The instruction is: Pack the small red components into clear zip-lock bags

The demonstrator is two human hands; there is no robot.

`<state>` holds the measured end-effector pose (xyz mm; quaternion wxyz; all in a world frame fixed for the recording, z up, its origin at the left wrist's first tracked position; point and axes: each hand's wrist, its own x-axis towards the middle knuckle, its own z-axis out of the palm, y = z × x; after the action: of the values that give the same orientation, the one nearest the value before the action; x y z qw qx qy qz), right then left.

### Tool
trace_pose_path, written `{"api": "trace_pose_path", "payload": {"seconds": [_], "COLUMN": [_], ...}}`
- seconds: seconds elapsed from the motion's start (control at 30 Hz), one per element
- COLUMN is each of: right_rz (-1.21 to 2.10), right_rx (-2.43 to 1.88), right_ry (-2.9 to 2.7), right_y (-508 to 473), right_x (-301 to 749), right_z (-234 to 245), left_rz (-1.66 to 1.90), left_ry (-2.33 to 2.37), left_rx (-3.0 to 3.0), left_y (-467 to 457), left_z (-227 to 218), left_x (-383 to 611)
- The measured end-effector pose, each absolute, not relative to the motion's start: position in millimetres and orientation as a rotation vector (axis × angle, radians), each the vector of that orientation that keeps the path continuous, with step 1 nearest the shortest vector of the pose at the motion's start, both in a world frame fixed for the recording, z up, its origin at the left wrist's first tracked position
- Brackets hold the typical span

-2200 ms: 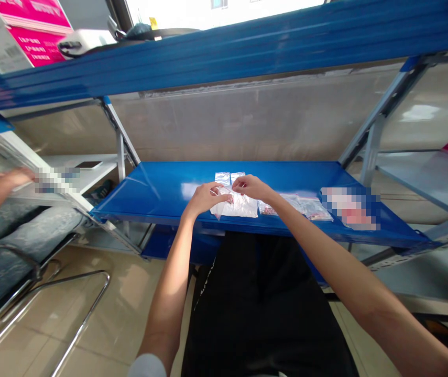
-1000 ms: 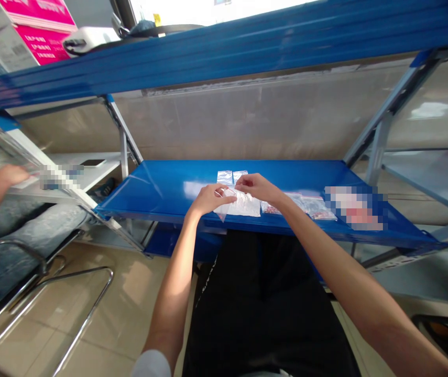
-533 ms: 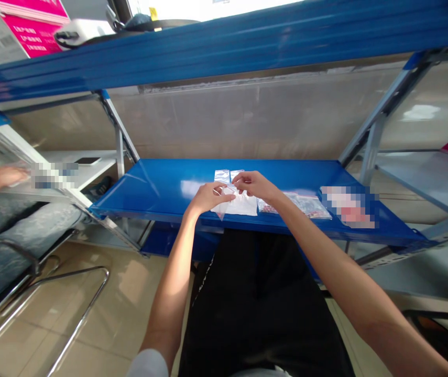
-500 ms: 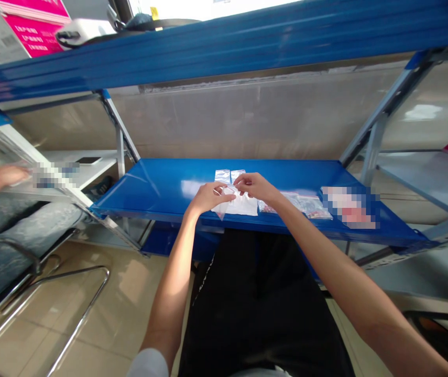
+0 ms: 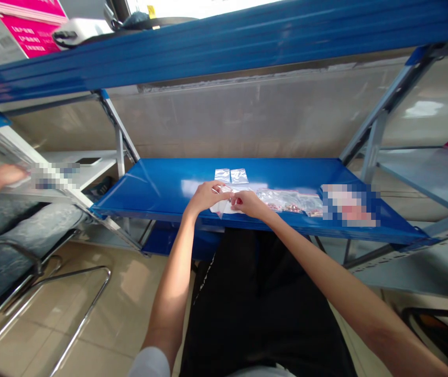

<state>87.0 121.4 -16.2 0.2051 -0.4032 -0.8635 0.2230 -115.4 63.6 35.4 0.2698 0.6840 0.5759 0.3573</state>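
Note:
My left hand [image 5: 204, 199] is closed, thumb against fingers, on a small clear plastic bag [image 5: 220, 210] at the front of the blue shelf. Beside it my right hand [image 5: 249, 203] is pinched at the bag's right side; what its fingertips hold is too small to make out. Under both hands lies something white and flat [image 5: 236, 216], mostly covered. Two silvery packets [image 5: 222, 175] lie side by side just behind my hands. To the right of my right hand are clear zip bags [image 5: 282, 200] with small reddish pieces inside.
A blurred-out pale and red item [image 5: 349, 207] lies at the shelf's right. Metal posts [image 5: 119, 125] flank the shelf and a blue beam [image 5: 224, 50] crosses above. At left, another person's hand [image 5: 9, 174] is over a white shelf [image 5: 101, 162], near a chair [image 5: 43, 230].
My right hand has come down and toward me from near the silvery packets, leaving both in plain view. My left hand has stayed almost in place with the bag.

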Motion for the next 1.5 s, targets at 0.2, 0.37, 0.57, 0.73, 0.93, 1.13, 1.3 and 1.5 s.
{"api": "trace_pose_path", "payload": {"seconds": [0.2,0.37,0.57,0.73,0.93,1.13,1.3,1.5], "right_rz": [0.541,0.428,0.445,0.391,0.385,0.481,0.697,0.896], "right_rx": [-1.153,-1.233,-1.209,-1.239,-1.248,-1.232,-1.048,-0.826], "right_ry": [-2.405,-2.312,-2.347,-2.377,-2.409,-2.303,-2.1,-2.169], "right_y": [128,141,144,143,142,142,138,125], "right_x": [87,84,79,78,77,84,96,94], "right_z": [-13,-12,-15,-20,-20,-10,15,49], "left_rz": [0.928,0.92,0.939,0.935,0.94,0.935,0.936,0.93], "left_ry": [1.59,1.607,1.614,1.621,1.6,1.592,1.572,1.546], "left_rx": [1.818,1.815,1.823,1.813,1.809,1.832,1.836,1.827], "left_y": [62,65,66,66,68,65,63,63], "left_z": [39,39,38,37,35,37,39,39], "left_x": [-116,-118,-121,-121,-120,-118,-116,-113]}}
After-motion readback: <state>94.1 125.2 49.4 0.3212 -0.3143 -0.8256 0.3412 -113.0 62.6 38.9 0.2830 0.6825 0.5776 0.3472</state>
